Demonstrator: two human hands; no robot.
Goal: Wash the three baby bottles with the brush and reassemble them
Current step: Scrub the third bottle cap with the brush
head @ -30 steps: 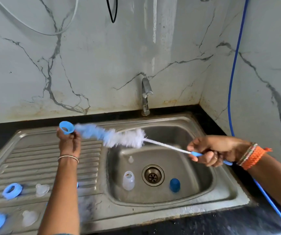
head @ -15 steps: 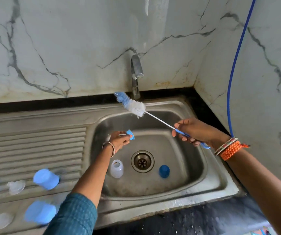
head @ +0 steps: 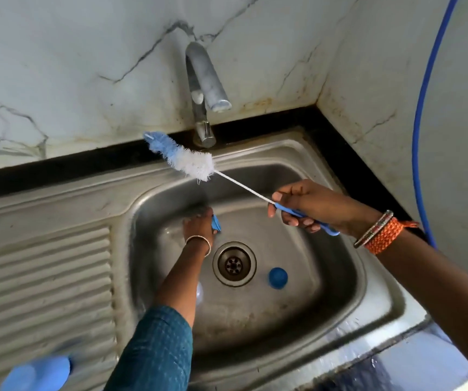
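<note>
The sink (head: pixel 368 283) is under me, its basin wet and slick, with the ribbed drainboard (head: pixel 43 277) to my left. Anything I let slip here will slide toward the drain (head: pixel 234 263), and small bottle parts could lodge in it.

The tap (head: pixel 203 91) stands at the back wall, spout over the basin. No water shows running. If I open it hard with my hands this low, spray could knock the light pieces about.

My right hand (head: pixel 312 206) grips the blue handle of the brush (head: pixel 190 159), fingers curled round it, bristle head raised over the back rim just below the tap. The thin wire stem could flex; a careless swing may hit the tap or flick dirty drops on washed parts.

My left hand (head: pixel 199 224) is down in the basin, fingers closed on a small blue ring (head: pixel 216 223). It is partly hidden, so I cannot tell how firm the hold is. Wet plastic, I judge, could slip out.

A blue cap (head: pixel 278 277) sits on the basin floor, right of the drain. A clear bottle (head: pixel 199 290) peeks out beside my left forearm, mostly hidden; my arm could tip it. Another blue part (head: pixel 38 373), blurred, lies at the drainboard's near edge, where it might roll off.
</note>
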